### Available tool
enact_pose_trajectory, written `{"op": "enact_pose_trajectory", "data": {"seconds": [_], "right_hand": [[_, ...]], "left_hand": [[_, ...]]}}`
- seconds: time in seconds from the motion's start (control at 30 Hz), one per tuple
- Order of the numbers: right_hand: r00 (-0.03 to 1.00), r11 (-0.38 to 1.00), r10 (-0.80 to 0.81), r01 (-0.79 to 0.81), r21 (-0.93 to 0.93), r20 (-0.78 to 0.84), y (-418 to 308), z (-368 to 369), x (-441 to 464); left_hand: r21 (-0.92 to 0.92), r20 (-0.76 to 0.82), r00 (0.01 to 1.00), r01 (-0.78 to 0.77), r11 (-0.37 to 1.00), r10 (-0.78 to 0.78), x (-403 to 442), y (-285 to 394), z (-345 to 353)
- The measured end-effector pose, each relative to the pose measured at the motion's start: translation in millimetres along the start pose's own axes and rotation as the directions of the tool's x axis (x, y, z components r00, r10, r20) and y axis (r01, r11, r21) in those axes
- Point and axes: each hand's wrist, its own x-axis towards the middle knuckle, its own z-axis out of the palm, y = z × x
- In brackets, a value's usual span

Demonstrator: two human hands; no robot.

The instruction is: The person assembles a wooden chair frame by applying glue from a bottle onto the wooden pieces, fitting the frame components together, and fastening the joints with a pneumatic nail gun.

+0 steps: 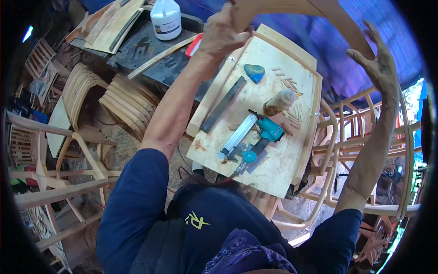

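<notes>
A curved wooden piece [292,6] is raised at the top of the view, above the far edge of the work board [219,148]. My left hand [222,34] is wrapped round its left end. At its right end is my right hand [378,64], fingers spread and thumb apart, beside or against the wood. Below, on the board, lie a teal nail gun [270,129], a glue bottle [279,101] with a yellowish tip, a blue lump [253,73], a dark flat bar [223,104] and several small dowels [294,114].
A white jug [165,20] stands on a dark table [137,57] at the upper left. Stacked curved wooden parts [125,102] are at the left. Wooden chair frames [335,146] flank both sides. A hose [185,171] runs from the nail gun near my body.
</notes>
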Motion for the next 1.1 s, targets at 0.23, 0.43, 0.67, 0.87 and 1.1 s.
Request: {"op": "enact_pose_trajectory", "data": {"seconds": [0.23, 0.43, 0.67, 0.87, 1.1], "right_hand": [[0.961, 0.882, 0.155, -0.239, 0.406, 0.23, 125.4, 100.3, -77.6], [0.846, 0.681, 0.475, -0.528, 0.507, 0.241, 175.9, 211.4, -180.4], [0.862, 0.608, 0.481, -0.458, 0.648, 0.158, 160.4, 273.5, -204.1], [0.833, 0.77, 0.519, -0.554, 0.316, 0.194, 117.3, 272.0, -183.6], [0.76, 0.741, 0.553, -0.636, 0.216, 0.342, 90.7, 258.8, -162.8]], "left_hand": [[0.047, 0.164, 0.967, -0.202, 0.978, 0.192, 7.4, 13.6, 108.0], [0.101, 0.364, 0.898, -0.303, 0.948, 0.248, -3.9, 14.7, 171.8], [0.071, 0.425, 0.867, -0.319, 0.945, 0.261, -38.2, -23.2, 211.5], [0.057, 0.425, 0.877, -0.275, 0.96, 0.226, -55.2, -55.3, 217.4], [0.054, 0.414, 0.893, -0.217, 0.975, 0.176, -69.5, -75.8, 218.1]]}}
